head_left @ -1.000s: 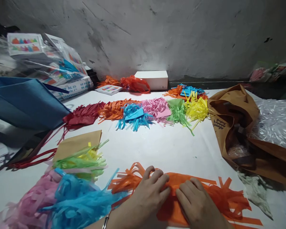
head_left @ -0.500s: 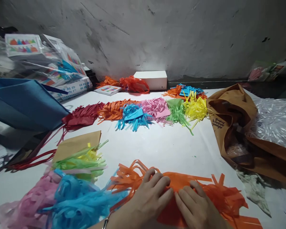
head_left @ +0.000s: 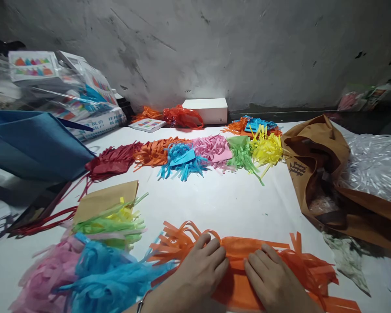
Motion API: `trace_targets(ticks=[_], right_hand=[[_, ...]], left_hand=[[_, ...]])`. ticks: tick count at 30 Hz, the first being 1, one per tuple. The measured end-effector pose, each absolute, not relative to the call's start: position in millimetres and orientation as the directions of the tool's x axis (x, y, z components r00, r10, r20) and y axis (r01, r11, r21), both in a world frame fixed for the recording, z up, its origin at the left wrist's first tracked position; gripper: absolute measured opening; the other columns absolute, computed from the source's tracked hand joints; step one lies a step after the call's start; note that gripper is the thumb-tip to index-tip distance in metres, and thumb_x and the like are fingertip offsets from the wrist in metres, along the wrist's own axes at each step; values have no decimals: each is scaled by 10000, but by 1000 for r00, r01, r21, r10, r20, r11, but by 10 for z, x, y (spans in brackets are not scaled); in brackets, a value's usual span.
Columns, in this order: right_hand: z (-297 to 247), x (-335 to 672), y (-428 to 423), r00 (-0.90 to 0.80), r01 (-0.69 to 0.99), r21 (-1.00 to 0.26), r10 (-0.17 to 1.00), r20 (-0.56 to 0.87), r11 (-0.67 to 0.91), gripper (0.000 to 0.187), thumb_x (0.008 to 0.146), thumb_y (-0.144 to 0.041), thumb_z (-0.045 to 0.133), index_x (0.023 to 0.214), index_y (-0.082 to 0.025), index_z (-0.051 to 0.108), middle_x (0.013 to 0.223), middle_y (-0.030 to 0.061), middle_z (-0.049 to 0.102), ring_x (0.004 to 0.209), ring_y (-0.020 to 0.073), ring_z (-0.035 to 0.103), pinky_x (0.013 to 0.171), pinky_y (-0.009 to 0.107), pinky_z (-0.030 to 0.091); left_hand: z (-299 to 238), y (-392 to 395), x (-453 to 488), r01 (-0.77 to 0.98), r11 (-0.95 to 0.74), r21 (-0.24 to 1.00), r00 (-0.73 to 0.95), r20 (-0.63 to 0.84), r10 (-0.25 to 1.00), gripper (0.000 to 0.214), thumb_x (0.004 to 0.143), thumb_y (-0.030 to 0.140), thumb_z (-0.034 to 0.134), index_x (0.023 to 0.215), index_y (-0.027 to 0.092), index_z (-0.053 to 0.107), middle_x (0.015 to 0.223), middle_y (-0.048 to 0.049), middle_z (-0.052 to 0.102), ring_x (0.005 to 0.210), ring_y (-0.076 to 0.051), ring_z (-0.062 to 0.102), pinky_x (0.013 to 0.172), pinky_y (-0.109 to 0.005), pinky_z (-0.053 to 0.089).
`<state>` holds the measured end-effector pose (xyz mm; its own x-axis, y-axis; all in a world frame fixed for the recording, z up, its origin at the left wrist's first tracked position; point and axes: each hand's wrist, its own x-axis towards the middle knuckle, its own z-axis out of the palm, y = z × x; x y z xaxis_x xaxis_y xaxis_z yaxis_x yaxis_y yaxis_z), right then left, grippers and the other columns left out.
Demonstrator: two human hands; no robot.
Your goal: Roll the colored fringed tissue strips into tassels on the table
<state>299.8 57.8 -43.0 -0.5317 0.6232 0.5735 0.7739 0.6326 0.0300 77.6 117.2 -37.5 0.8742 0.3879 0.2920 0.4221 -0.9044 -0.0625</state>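
An orange fringed tissue paper sheet (head_left: 237,274) lies at the near edge of the table, its cut strips spreading out to both sides and its uncut middle showing a fold. My left hand (head_left: 203,269) has its fingers curled onto the left part of that middle. On the right part, my right hand (head_left: 273,278) grips the paper with bent fingers. A short gap separates the two hands, and the fingertips and thumbs are partly hidden. Blue tissue strips (head_left: 114,278) lie beside my left forearm, next to pink strips (head_left: 48,278).
Across the table runs a row of fringed bundles: dark red (head_left: 112,161), orange, blue (head_left: 183,160), pink, green and yellow (head_left: 267,148). Brown paper (head_left: 107,200) with green strips lies left. A blue bag (head_left: 39,143) stands far left, a brown bag (head_left: 316,139) right, a white box (head_left: 205,112) behind.
My hands have moved slightly apart, uncovering more of the orange paper's middle. The bundles on the table lie as before.
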Motion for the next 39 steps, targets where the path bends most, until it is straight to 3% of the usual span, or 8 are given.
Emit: trace_targets(ticks=[4, 9, 14, 19, 26, 30, 33, 39], right_hand=[[-414, 3090, 564, -507, 786, -41, 680, 530, 618, 307, 859, -8, 383, 777, -194, 614, 734, 16, 584, 706, 199, 491, 908, 360, 353], [-465, 3124, 561, -378, 865, -109, 780, 499, 489, 273, 694, 7, 457, 771, -219, 587, 850, 34, 627, 831, 228, 547, 957, 406, 319], [-486, 3048, 565, -320, 936, 25, 822, 472, 350, 247, 833, -50, 438, 795, -207, 624, 856, 90, 655, 883, 296, 559, 937, 518, 322], [-433, 2968, 588, -295, 906, -89, 766, 572, 415, 373, 770, 15, 408, 992, -181, 636, 981, 110, 667, 961, 275, 562, 969, 490, 316], [-406, 2861, 681, -498, 773, -54, 658, 565, 632, 332, 910, -3, 378, 691, -188, 545, 667, 9, 515, 667, 177, 426, 839, 365, 345], [-450, 2822, 687, -444, 766, -153, 686, 577, 624, 321, 958, -36, 372, 723, -187, 531, 694, -4, 514, 669, 162, 430, 824, 353, 329], [-460, 2807, 670, -482, 752, -113, 658, 579, 650, 348, 935, -11, 325, 716, -195, 521, 692, 0, 517, 657, 169, 424, 847, 356, 338], [-428, 2976, 586, -507, 746, -103, 661, 554, 658, 362, 944, -27, 328, 831, -183, 634, 739, 13, 602, 723, 179, 526, 946, 346, 394]], left_hand=[[-288, 1168, 795, 444, -895, -41, 881, 203, 428, 200, 891, 209, 745, 778, 179, 583, 750, 14, 592, 725, -185, 459, 817, -385, 318], [-177, 1179, 798, 620, -760, 195, 769, 44, 638, 268, 761, 253, 844, 784, 191, 584, 818, 23, 646, 769, -192, 510, 745, -377, 314], [-168, 1200, 812, 736, -589, 333, 636, -43, 770, 111, 825, 137, 665, 768, 196, 589, 796, 1, 653, 803, -203, 548, 784, -389, 315], [-143, 1224, 849, 718, -573, 394, 638, -43, 769, 203, 679, 158, 751, 790, 193, 584, 798, 15, 656, 765, -188, 530, 758, -374, 307], [-140, 1175, 804, 610, -708, 356, 724, 113, 681, 187, 790, 43, 656, 852, 210, 598, 953, 2, 649, 874, -202, 516, 865, -416, 305], [-187, 1154, 816, 495, -842, 214, 810, 237, 536, 148, 896, 67, 603, 832, 192, 557, 902, -3, 620, 846, -196, 486, 922, -421, 313], [-208, 1152, 872, 445, -891, 95, 854, 255, 453, 195, 923, 97, 587, 763, 191, 525, 803, 2, 591, 773, -187, 464, 980, -430, 317], [-296, 1120, 875, 484, -875, -1, 858, 196, 474, 158, 938, 125, 610, 801, 202, 590, 783, 6, 619, 750, -196, 470, 978, -430, 342]])
